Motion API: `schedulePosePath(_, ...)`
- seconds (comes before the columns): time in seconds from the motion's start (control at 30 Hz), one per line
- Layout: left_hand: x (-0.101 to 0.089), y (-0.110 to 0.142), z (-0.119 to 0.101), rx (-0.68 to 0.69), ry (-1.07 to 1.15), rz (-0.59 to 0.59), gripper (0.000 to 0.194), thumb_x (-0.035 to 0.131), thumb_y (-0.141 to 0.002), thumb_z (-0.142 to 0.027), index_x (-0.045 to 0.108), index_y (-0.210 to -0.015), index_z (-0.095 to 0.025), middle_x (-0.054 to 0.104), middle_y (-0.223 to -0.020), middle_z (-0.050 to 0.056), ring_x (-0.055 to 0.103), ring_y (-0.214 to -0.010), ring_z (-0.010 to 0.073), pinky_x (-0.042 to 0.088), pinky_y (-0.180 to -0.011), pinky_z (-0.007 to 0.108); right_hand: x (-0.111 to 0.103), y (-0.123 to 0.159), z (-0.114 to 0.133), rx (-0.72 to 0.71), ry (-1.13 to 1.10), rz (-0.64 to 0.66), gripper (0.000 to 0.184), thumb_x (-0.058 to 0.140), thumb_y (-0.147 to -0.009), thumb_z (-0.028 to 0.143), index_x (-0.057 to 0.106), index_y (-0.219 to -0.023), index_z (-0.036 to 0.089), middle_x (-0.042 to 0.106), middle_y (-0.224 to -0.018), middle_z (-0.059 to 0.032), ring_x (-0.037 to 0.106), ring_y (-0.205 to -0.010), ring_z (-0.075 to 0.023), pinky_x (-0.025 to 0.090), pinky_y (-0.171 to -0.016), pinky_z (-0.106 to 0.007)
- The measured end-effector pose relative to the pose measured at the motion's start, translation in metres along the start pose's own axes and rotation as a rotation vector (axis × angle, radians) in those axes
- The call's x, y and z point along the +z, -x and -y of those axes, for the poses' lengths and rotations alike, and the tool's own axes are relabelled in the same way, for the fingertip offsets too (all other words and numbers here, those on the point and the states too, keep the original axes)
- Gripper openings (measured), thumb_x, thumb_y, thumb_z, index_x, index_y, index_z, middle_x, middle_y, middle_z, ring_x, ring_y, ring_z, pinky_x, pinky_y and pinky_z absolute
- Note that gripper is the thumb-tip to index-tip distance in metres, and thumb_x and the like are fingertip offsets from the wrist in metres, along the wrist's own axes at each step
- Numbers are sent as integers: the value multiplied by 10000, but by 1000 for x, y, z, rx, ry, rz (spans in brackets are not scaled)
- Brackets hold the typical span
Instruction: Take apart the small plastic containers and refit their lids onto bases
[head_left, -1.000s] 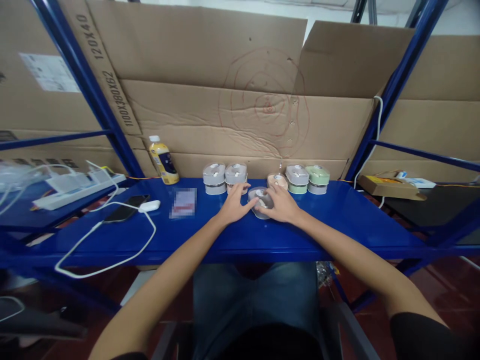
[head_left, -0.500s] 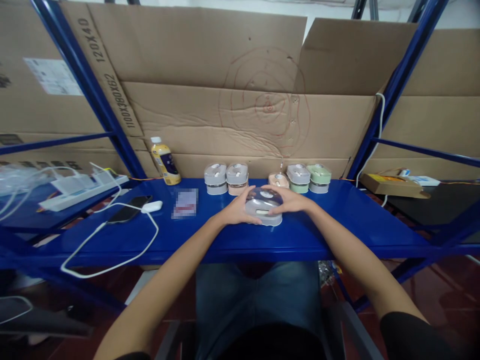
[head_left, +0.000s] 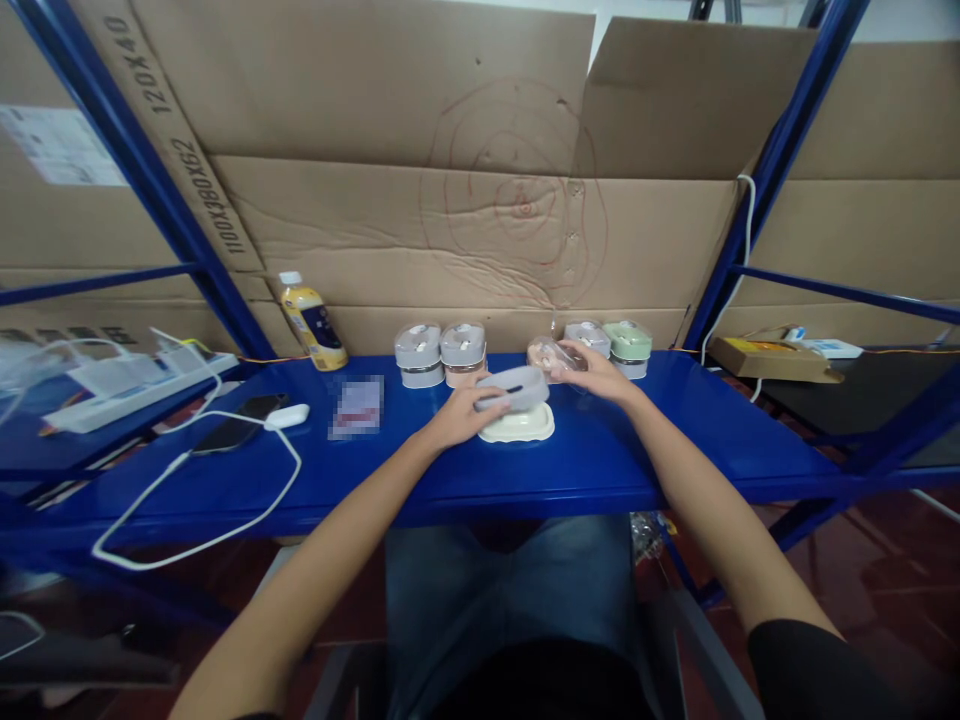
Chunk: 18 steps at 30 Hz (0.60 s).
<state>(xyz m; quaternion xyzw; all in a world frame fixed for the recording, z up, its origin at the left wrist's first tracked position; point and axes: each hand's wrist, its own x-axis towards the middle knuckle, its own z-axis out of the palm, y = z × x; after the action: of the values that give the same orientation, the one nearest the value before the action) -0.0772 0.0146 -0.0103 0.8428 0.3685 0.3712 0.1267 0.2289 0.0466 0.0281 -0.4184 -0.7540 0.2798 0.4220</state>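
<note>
My left hand (head_left: 457, 418) grips a grey ring-shaped piece (head_left: 514, 388) just above a cream base (head_left: 519, 427) that rests on the blue shelf (head_left: 615, 460). My right hand (head_left: 596, 368) has reached back and closes on a clear-lidded peach-coloured container (head_left: 546, 355) in the row at the rear. Two grey-lidded containers (head_left: 420, 354) (head_left: 463, 352) stand to the left of it. A grey one (head_left: 587, 336) and a green one (head_left: 628, 347) stand to its right.
A yellow bottle (head_left: 310, 324) stands at the back left. A dark phone (head_left: 238, 428), a white charger with cable (head_left: 286, 415) and a power strip (head_left: 112, 385) lie to the left. A flat box (head_left: 765, 358) lies at right. Cardboard sheets (head_left: 465, 200) back the shelf.
The container held in both hands has come apart: my left hand lifted off the grey piece, the cream base stays on the shelf. My right hand moved back to the peach container.
</note>
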Motion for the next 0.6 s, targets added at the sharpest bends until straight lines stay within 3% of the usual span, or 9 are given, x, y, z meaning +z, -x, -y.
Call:
schedulePosePath(0.1,-7,-4,8,-98,4,-233,521,512,-991,-582,765,-1208,-182,590,-1338,142,581,-1295,323,420,-1188,523,0,-1,-1,52,-81,-102,727,747,-815,611,565,-1425,260,639,-1406,-117,682,-1181,-303,553,-1063,-515)
schedulePosePath(0.17,-11,-5,10,-126,0,-293,523,493,-994,-576,754,-1204,-174,603,-1305,137,589,-1278,316,435,-1176,507,-1,-3,-4,84,-137,-168,746,688,-852,640,524,-1466,250,671,-1318,-121,717,-1070,-279,591,-993,-497)
schedulePosePath(0.27,-13,-3,4,-43,-16,-141,473,552,-967,-570,756,-1182,-201,599,-1317,123,582,-1286,314,419,-1187,517,-4,-3,-7,52,-140,-172,740,704,-844,606,526,-1466,245,686,-1256,-108,708,-1082,-276,586,-1007,-496)
schedulePosePath(0.4,-8,2,-11,94,-20,164,419,652,-931,-558,754,-1193,-248,565,-1352,114,544,-1348,319,388,-1212,535,-5,2,0,-85,-63,0,812,858,-714,480,564,-1431,238,638,-1400,-117,624,-1279,-314,487,-1144,-524)
schedulePosePath(0.5,-3,3,-15,111,-12,225,516,748,-865,-571,705,-1272,-256,557,-1369,114,541,-1360,337,404,-1203,537,-2,7,10,-187,-29,240,866,899,-671,427,563,-1449,251,582,-1504,-110,604,-1325,-313,473,-1162,-506)
schedulePosePath(0.6,2,3,-11,63,25,185,855,879,-719,-593,551,-1426,-242,559,-1424,140,540,-1367,379,409,-1188,578,5,11,17,-226,71,384,888,904,-663,412,562,-1466,249,610,-1481,-106,620,-1309,-315,477,-1154,-510)
